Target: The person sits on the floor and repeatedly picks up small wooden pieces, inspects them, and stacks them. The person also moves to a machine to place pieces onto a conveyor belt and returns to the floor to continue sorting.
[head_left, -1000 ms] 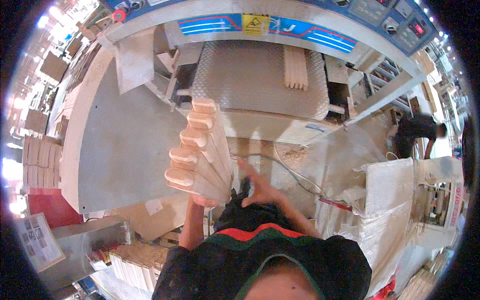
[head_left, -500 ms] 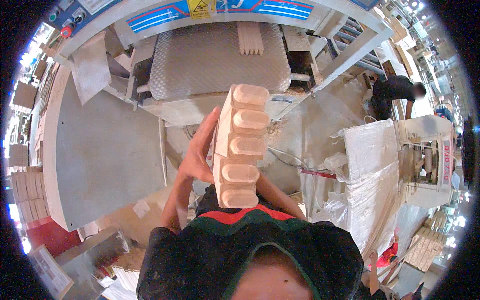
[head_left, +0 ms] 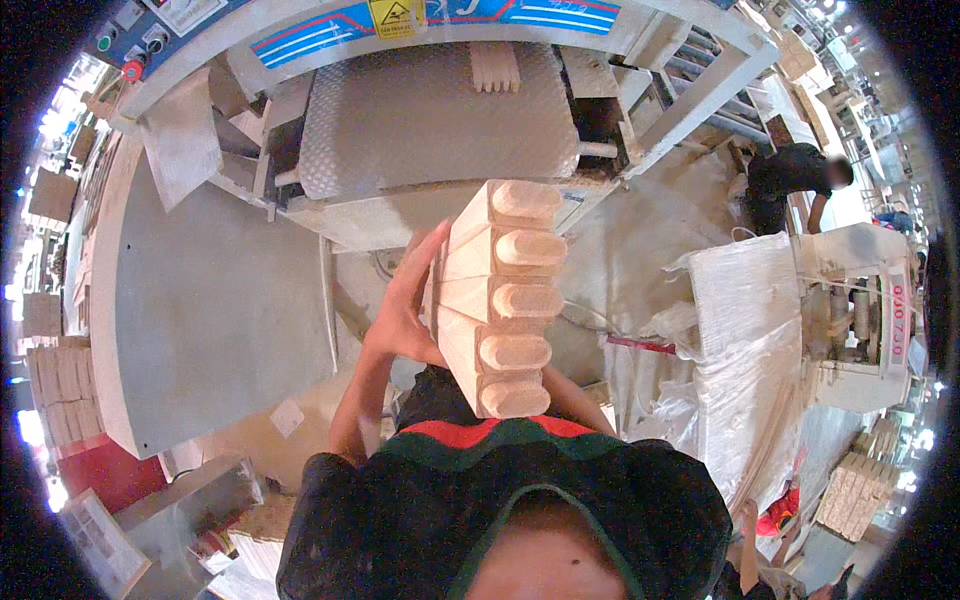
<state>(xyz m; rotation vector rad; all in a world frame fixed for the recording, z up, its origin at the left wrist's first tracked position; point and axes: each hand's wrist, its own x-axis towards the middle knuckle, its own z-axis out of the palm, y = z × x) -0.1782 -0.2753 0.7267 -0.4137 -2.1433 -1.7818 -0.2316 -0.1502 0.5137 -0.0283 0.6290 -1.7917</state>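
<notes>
Held upright over my lap is a stack of several pale wooden bars with rounded tenon ends, side by side in one row. My left hand grips the stack along its left side, thumb on the near part and fingers reaching toward the far part. My right forearm runs up behind the stack, which hides my right hand, so its hold cannot be seen. Beyond the stack, another small group of wooden bars lies on the textured belt of a machine.
The machine's blue and white front spans the far side. A grey panel table stands at left, a plastic-wrapped stack at right. A person in dark clothes bends at far right; a red-clad person shows lower right.
The stack in my hands has shifted right and turned, showing more of the bars' long sides. On the belt, the other wooden bars have moved farther away under the machine.
</notes>
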